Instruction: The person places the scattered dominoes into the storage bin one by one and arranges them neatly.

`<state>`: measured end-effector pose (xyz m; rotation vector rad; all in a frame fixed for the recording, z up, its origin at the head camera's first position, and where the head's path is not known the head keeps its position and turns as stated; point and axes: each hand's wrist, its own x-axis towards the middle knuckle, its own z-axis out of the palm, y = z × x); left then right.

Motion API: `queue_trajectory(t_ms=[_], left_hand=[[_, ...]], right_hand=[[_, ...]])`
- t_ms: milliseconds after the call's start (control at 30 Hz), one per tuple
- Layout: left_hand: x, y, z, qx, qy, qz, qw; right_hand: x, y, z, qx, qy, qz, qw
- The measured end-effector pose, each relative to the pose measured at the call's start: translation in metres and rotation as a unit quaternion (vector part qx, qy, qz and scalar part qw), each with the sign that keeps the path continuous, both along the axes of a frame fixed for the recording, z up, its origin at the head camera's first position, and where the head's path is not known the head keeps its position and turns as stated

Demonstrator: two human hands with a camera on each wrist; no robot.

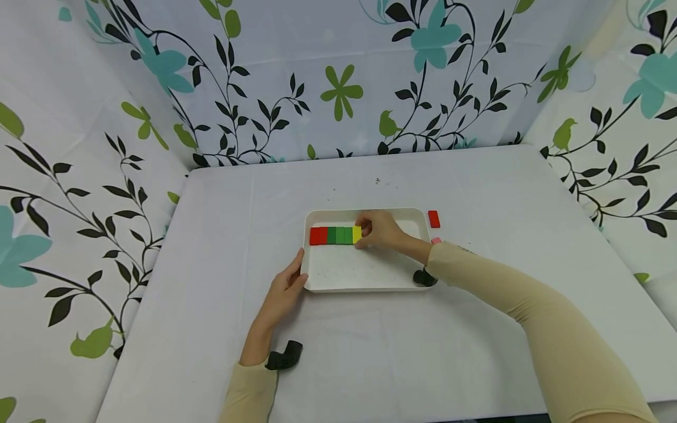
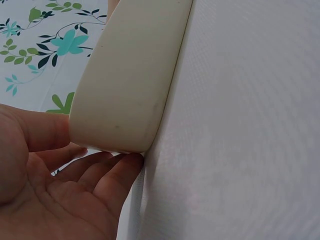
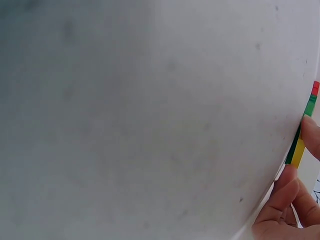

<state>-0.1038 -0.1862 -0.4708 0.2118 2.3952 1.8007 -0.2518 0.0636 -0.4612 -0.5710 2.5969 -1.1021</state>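
Note:
A white tray (image 1: pixel 365 273) holds a row of flat coloured blocks: red blocks (image 1: pixel 319 236) at the left end, green blocks (image 1: pixel 339 235) in the middle and a yellow block (image 1: pixel 357 234) at the right end. My right hand (image 1: pixel 383 231) pinches the yellow block between thumb and fingers, up against the green ones. In the right wrist view, that yellow block (image 3: pixel 298 153) shows between the fingers at the right edge. My left hand (image 1: pixel 282 294) grips the tray's left side. In the left wrist view, its thumb and fingers hold the tray wall (image 2: pixel 115 95) at a corner.
Outside the tray on its right lie a red block (image 1: pixel 433 219) and a pink block (image 1: pixel 436 240), the latter partly hidden by the right sleeve (image 1: pixel 476 270). A white cloth (image 1: pixel 344 352) covers the table. Patterned curtains (image 1: pixel 291 59) stand behind and at both sides.

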Motion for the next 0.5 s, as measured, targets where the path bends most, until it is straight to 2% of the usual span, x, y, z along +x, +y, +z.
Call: queue_trajectory(t_ms=[500], left_hand=[[-0.0002, 0.0001, 0.0008, 0.007, -0.001, -0.003, 1.0]], right_hand=[[0.0023, -0.002, 0.002, 0.017, 0.014, 0.001, 0.9998]])
